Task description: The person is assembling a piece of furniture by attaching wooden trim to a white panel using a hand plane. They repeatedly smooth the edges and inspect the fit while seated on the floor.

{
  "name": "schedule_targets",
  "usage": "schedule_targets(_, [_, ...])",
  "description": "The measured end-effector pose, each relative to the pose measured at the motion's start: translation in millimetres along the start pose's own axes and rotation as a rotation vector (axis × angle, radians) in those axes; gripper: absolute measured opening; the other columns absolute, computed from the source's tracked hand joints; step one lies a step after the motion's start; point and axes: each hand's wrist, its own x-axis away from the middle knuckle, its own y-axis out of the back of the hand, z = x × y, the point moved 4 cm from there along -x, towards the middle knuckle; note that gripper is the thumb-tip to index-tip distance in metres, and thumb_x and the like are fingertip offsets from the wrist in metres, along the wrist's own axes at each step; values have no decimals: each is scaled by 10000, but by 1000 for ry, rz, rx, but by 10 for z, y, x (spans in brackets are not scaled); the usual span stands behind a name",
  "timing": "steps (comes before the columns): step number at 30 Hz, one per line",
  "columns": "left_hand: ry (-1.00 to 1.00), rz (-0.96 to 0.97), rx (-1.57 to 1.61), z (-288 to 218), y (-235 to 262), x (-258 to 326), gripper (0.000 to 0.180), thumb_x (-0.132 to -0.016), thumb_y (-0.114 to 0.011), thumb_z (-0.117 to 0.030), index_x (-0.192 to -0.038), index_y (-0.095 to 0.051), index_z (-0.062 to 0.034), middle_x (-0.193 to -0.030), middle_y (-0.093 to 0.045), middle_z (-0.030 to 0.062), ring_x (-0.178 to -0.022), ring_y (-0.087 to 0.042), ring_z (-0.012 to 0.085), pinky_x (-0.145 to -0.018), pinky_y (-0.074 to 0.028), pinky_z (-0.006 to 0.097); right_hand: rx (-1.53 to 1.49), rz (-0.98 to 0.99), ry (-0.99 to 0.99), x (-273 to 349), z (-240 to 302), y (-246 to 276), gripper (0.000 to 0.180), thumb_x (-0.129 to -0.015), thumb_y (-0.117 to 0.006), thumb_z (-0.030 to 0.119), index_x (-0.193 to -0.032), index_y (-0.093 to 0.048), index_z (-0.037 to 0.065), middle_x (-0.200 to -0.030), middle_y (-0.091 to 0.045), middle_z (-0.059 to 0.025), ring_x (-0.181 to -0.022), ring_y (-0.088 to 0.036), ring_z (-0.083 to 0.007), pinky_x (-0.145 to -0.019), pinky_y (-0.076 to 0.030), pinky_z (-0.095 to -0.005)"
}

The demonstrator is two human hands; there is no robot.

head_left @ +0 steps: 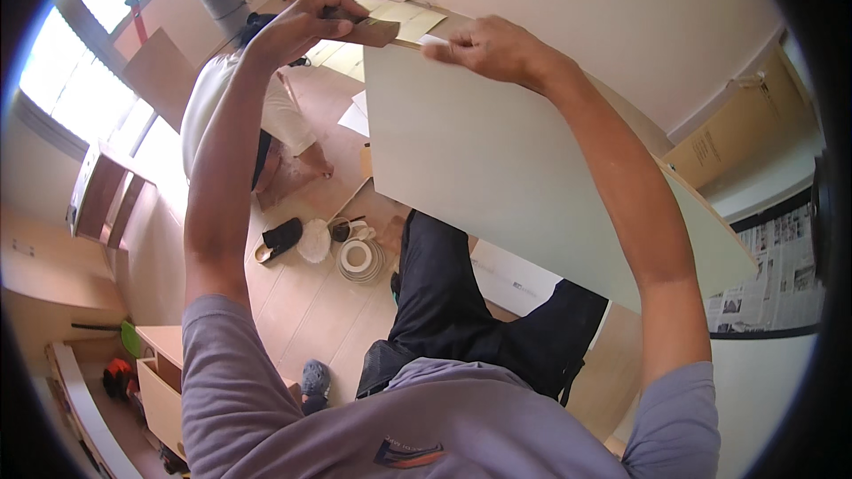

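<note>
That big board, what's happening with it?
A person holds a big pale board up on edge over their legs. Their right hand grips its top edge, and their left hand presses a small brown block against that edge. Another person crouches on the floor beyond, near some tape rolls.

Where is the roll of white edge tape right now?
In the head view, the tape roll lies on the floor at centre-left, beside the person's dark-trousered knee, below the pale board.

Head-worn fisheye, downward, close
</note>
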Motion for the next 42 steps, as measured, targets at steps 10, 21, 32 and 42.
schedule_targets(10, [-63, -40, -25, 109, 69, 48, 399, -874, -816, -261, -1151, -721, 10, -1094, -684, 80, -1068, -621, 174, -963, -480, 318, -248, -259, 315, -660, 214, -202, 1116, -847, -596, 878, -1545, -471, 17, -1442, -583, -302, -1373, -556, -405, -1148, -434, -444])
schedule_targets(21, [3, 45, -22, 90, 74, 84, 429, -845, -790, -255, -1173, -708, 9, -1089, -691, 67, -1052, -649, 165, -978, -510, 310, -339, -392, 378, -614, 449, -274, 795, -1023, -545, 671, -1466, -564, 11, -1290, -684, -262, -1249, -647, -311, -1053, -492, -396])
schedule_targets(32, [-80, 15, 34, 22, 84, 249, 357, -859, -780, -183, -1147, -732, 23, -1108, -709, 118, -1051, -658, 212, -973, -514, 324, -266, -450, 366, -595, 502, -298, 751, -990, -608, 674, -1323, -652, 2, -1036, -729, -191, -961, -701, -281, -888, -545, -398])
schedule_targets(42, [-118, -9, 14, -7, -215, 149, 354, -856, -793, -232, -1112, -736, 6, -1056, -697, 85, -1029, -638, 189, -973, -494, 318, -280, -455, 329, -516, 402, -230, 536, -894, -673, 479, -1063, -670, -29, -1020, -697, -167, -908, -661, -258, -815, -530, -388])
